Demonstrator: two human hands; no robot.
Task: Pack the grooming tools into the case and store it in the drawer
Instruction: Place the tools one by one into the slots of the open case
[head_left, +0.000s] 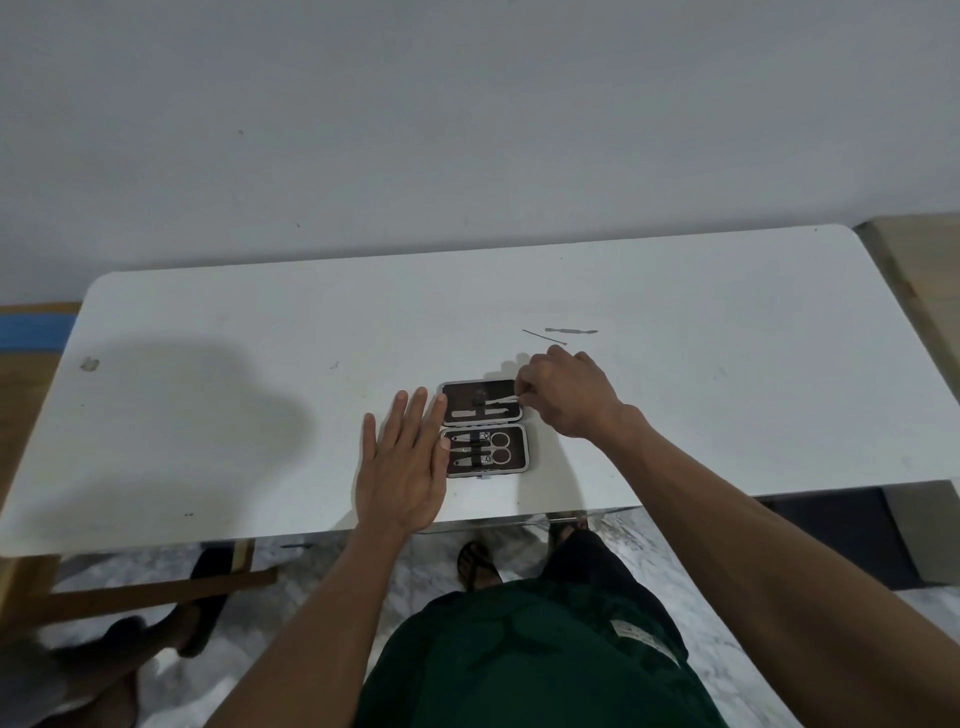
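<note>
Head view, looking down: nearest the camera are the person's dark green shorts (524, 654) and sandalled feet (478, 566) on a marbled floor (332, 613), with both forearms reaching forward over the near edge of the white counter (208, 415).

The left hand (402, 467) lies flat on the counter, fingers straight and together, holding nothing. Its thumb and forefinger touch the left edge of the open case (485, 428), just beside it.

The case lies open near the middle of the counter, its two halves one behind the other. The nearer half holds small scissors (496, 448) with their rings to the right, and what look like nail clippers (467, 449) strapped to their left. The farther half holds two small metal tools (480, 413) lying side by side along its near edge.

The right hand (569, 397) hovers over the right end of the farther half, fingers curled, pinching a thin metal tool (501, 401) whose tip lies over the dark lining.

Farther back and to the right, well apart from the case, a thin pick (544, 336) and a double-ended pusher (571, 330) lie loose on the counter. Beyond the counter stands a plain pale wall (467, 130).
</note>
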